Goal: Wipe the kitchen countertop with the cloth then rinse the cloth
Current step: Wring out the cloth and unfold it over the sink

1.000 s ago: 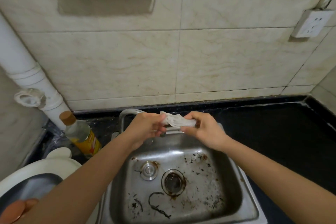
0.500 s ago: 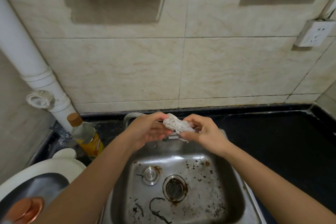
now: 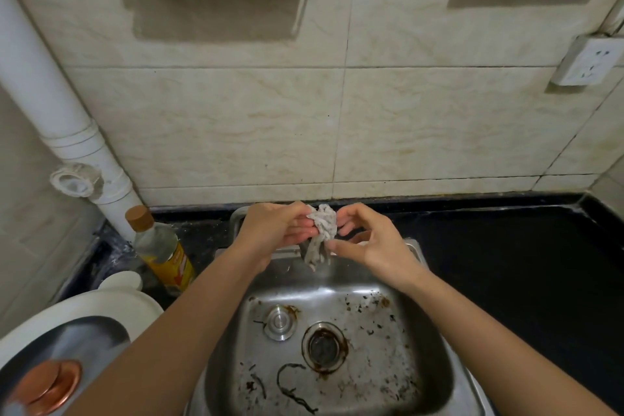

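Note:
A small grey-white cloth (image 3: 322, 233) hangs bunched over the back of the steel sink (image 3: 435, 365). My left hand (image 3: 275, 226) pinches its upper part between the fingertips. My right hand (image 3: 369, 245) is just right of the cloth, its fingers spread and curved, fingertips at or near the fabric; I cannot tell whether they grip it. The black countertop (image 3: 506, 267) stretches to the right of the sink. The tap is mostly hidden behind my hands.
An oil bottle (image 3: 162, 250) with a brown cap stands left of the sink, next to a white pipe (image 3: 50, 105). A white rice cooker (image 3: 67, 331) sits at lower left. The sink bottom holds dirt, a strainer (image 3: 324, 346) and a plug (image 3: 278, 321). A wall socket (image 3: 586, 61) is at right.
The cloth was stretched between both hands, then bunched. Now it hangs from my left hand and my right hand has loosened its fingers. The view tilted up slightly.

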`<action>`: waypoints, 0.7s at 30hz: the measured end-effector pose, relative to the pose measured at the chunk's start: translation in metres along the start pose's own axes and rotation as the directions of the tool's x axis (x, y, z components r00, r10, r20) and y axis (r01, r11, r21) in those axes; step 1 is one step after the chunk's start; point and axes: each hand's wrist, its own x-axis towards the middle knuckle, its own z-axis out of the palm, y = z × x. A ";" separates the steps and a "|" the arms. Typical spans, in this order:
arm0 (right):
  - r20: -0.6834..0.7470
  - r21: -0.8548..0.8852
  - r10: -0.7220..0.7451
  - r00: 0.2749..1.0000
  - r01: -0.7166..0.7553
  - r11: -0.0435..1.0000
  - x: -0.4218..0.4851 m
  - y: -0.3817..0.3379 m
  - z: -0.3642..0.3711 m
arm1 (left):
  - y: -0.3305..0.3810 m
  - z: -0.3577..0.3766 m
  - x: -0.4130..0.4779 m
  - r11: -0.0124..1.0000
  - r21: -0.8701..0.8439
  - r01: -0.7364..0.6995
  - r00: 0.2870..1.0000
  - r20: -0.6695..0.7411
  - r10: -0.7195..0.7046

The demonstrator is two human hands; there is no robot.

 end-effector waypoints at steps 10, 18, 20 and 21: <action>-0.281 0.234 0.227 0.933 -0.163 0.959 0.010 0.000 0.011 | -0.010 0.008 -0.004 0.946 0.265 -0.189 0.976 -0.056 0.211; -0.383 0.698 0.512 0.769 -0.122 0.706 0.017 0.004 0.031 | -0.027 0.026 -0.014 0.945 0.307 -0.113 0.990 0.113 0.081; -0.317 0.688 0.464 0.827 -0.136 0.712 0.017 0.004 0.025 | -0.028 0.022 -0.015 0.938 0.327 -0.113 0.989 0.130 0.074; -0.286 0.656 0.424 0.859 -0.146 0.740 0.016 0.003 0.021 | -0.027 0.018 -0.012 0.934 0.328 -0.141 0.989 0.075 0.123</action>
